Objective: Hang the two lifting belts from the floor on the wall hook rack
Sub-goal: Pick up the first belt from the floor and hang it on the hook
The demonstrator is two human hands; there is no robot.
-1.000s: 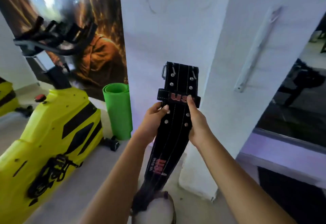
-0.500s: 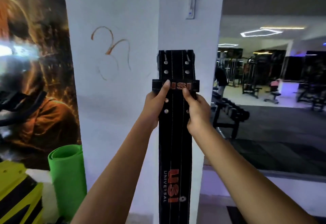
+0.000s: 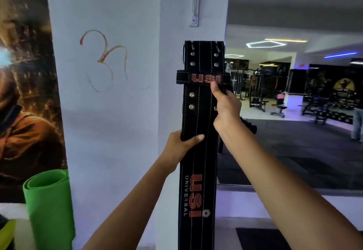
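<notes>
A black lifting belt (image 3: pixel 198 124) with red USI lettering hangs upright in front of a white pillar (image 3: pixel 121 112), buckle end at the top. My right hand (image 3: pixel 225 108) grips its right edge just under the keeper loop, thumb on the loop. My left hand (image 3: pixel 181 143) holds the left edge lower down, thumb across the front. A narrow white rail (image 3: pixel 194 0) is fixed vertically on the pillar above the belt; whether it is the hook rack I cannot tell. No second belt is in view.
A rolled green mat (image 3: pixel 49 208) stands at the lower left against a large poster (image 3: pixel 23 92). To the right the gym floor opens out with weight machines and benches (image 3: pixel 279 102). A low white ledge (image 3: pixel 275 204) runs behind my right arm.
My left hand has slid down from the keeper loop to the belt's left edge lower down. The belt is raised a little higher against the pillar, and my view has tilted up.
</notes>
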